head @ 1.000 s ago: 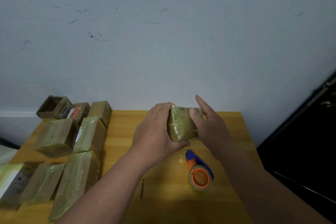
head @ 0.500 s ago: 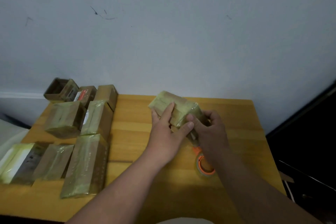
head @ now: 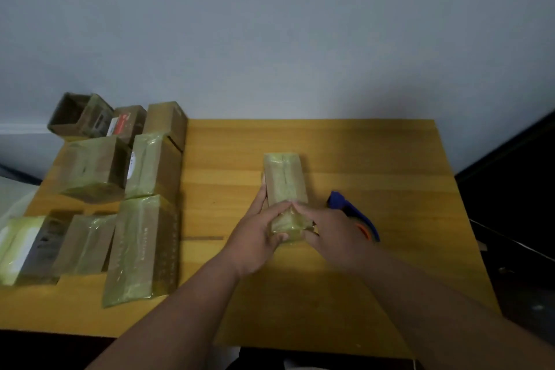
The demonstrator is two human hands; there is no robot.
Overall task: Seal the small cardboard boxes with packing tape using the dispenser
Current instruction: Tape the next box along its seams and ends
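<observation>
A small cardboard box wrapped in yellowish tape lies lengthwise on the wooden table, its near end toward me. My left hand grips the box's near left side, thumb over the near end. My right hand grips the near right side, fingers curled against the taped end. The blue and orange tape dispenser lies on the table just right of my right hand, partly hidden behind it.
Several taped cardboard boxes are grouped on the table's left half, with an open box at the back left corner. A dark doorway or cabinet stands to the right. The wall rises behind the table.
The box went from held up in the air, through a tilted turn, to lying flat and lengthwise on the table. Both hands moved to its near end. The view tilted down.
</observation>
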